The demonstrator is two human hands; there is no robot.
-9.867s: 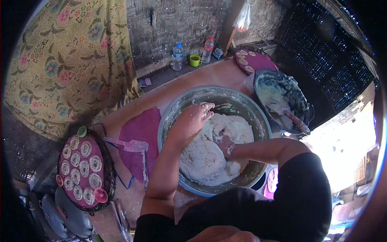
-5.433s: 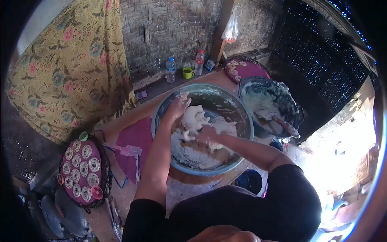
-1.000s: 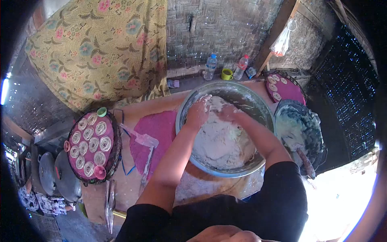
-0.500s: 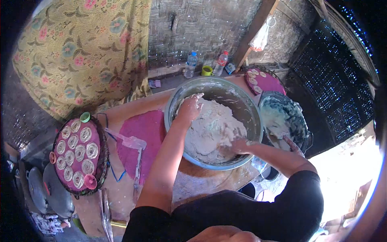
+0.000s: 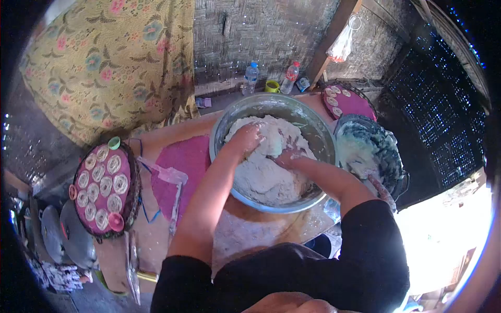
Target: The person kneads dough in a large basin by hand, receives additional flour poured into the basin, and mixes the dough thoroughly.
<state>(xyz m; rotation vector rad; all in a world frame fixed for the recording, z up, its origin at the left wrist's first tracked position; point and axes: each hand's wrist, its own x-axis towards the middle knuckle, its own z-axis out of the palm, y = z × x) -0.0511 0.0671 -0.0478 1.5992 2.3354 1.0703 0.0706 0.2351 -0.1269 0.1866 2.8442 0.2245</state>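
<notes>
A wide grey-blue basin stands in front of me, holding a large mass of pale, floury dough. At the dough's upper left, my left hand grips it, fingers partly sunk in and coated white. My right hand is closed on the dough near the middle, close to the left hand; its fingertips are buried. The dough looks torn and lumpy between the hands, with a smoother fold toward me.
Right of the basin is a dark pot with pale batter and a handled tool. A pink round tray of coiled dough pieces sits left, near a pink sheet and scraper. Bottles and a yellow mug stand behind.
My left hand has come down from the basin's upper left onto the dough. My right hand has moved up and left from the lower right, and the dough's far part is now more broken up.
</notes>
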